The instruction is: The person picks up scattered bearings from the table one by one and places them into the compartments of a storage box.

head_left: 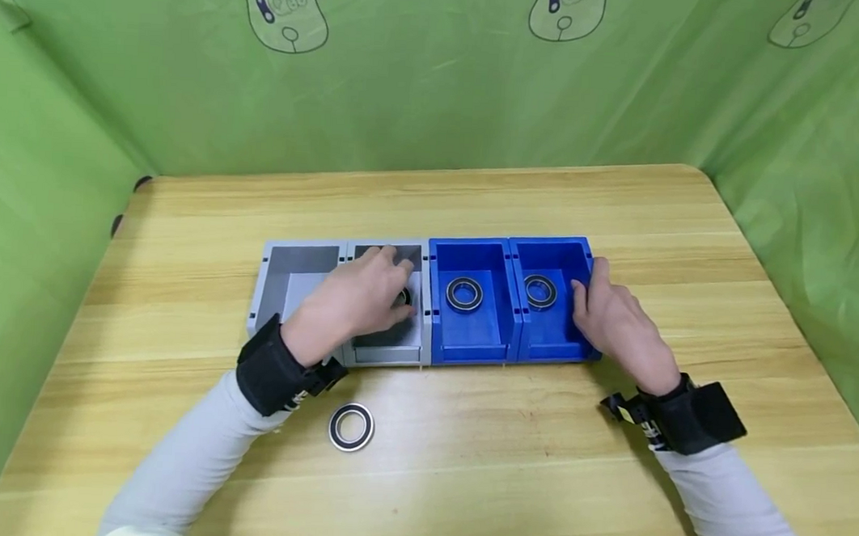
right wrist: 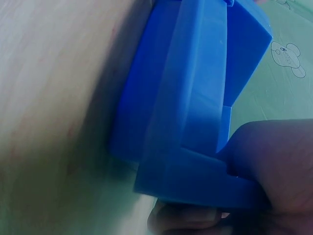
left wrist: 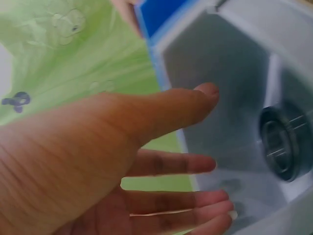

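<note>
Over the second grey bin (head_left: 388,355), my left hand (head_left: 358,297) reaches in from above. A black-sealed ball bearing (left wrist: 293,144) lies inside that bin, apart from the fingers. In the left wrist view the thumb and fingers are extended, with space between them. My right hand (head_left: 619,322) grips the side wall of the rightmost blue bin (head_left: 552,352), thumb inside and fingers outside. One bearing (head_left: 540,306) lies in this bin. Another bearing (head_left: 451,294) lies in the neighbouring blue bin (head_left: 472,354).
The leftmost grey bin (head_left: 259,291) completes the row of joined bins on the wooden table (head_left: 477,481). In front of the grey bins, one more bearing (head_left: 350,446) lies flat on the table. Green cloth (head_left: 424,98) hangs behind and at both sides.
</note>
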The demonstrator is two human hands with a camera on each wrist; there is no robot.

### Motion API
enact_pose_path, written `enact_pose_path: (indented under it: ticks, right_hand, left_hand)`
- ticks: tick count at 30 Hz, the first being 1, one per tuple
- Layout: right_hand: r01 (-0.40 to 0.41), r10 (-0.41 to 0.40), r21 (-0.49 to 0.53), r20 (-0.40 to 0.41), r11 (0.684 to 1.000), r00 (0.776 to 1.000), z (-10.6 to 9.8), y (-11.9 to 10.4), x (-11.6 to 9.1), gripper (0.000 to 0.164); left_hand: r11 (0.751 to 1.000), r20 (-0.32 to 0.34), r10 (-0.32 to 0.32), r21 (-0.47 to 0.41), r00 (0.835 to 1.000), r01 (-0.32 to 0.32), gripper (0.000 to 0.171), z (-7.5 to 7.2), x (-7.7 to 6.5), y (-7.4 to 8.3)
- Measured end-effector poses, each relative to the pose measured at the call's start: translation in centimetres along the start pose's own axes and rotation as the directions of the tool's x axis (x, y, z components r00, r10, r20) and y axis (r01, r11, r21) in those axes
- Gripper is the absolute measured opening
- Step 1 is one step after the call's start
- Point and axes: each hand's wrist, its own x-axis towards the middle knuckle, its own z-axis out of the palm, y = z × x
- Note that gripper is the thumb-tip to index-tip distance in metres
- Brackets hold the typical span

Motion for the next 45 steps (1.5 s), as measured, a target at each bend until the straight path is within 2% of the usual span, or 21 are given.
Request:
enact_pose_path:
  ticks: [4,8,13,16,18,22,26,28,33,45]
  right_hand:
    - [0.001,-0.001,-0.003,-0.002,1.0,1.0,0.1,0.1,0.0,0.04]
    - [0.003,-0.004,-0.007,-0.007,1.0,1.0,0.1,0.2,0.0,0.041]
    - [0.003,-0.004,-0.015,-0.014,1.0,1.0,0.0,0.2,0.0,0.043]
    - [0.001,-0.001,-0.02,-0.014,1.0,1.0,-0.1,0.2,-0.1,0.043]
    - [0.0,0.0,-0.023,-0.012,1.0,1.0,-0.1,0.2,0.0,0.043]
    - [-0.008,0.008,-0.024,0.001,1.0,1.0,-0.2,0.2,0.1,0.045]
    - [-0.012,0.013,-0.019,0.013,1.0,1.0,-0.2,0.2,0.1,0.044]
    - [-0.015,0.015,-0.017,0.017,1.0,1.0,-0.2,0.2,0.1,0.045]
    - [-0.021,0.022,-0.019,0.022,1.0,1.0,-0.1,0.2,0.1,0.046]
    - [0.002,-0.002,-0.021,0.003,1.0,1.0,0.0,0.2,0.1,0.045]
  left_hand:
    - [0.998,-0.054,0.051,0.024,0.997,-0.05,0.051,-1.2,-1.5,0.1]
    - [0.991,-0.131,0.121,0.08,0.984,-0.111,0.05,-1.8,-3.4,0.1]
    - [0.979,-0.229,0.188,0.118,0.955,-0.165,0.043,-1.3,-6.2,0.5]
    - [0.974,-0.25,0.212,0.133,0.945,-0.183,0.041,-0.5,-7.9,0.9]
    - [0.973,-0.244,0.217,0.133,0.945,-0.19,0.041,0.1,-8.9,1.2]
    - [0.98,-0.179,0.191,0.084,0.965,-0.179,0.042,1.4,-10.5,1.8]
    - [0.987,-0.103,0.161,0.015,0.982,-0.16,0.051,2.9,-11.4,2.3]
    - [0.987,-0.077,0.16,-0.004,0.984,-0.161,0.054,3.6,-11.6,2.4]
    - [0.985,-0.064,0.173,-0.013,0.983,-0.174,0.056,5.1,-11.8,2.6]
    - [0.985,-0.018,0.17,-0.02,0.985,-0.171,0.047,6.3,-11.9,2.6]
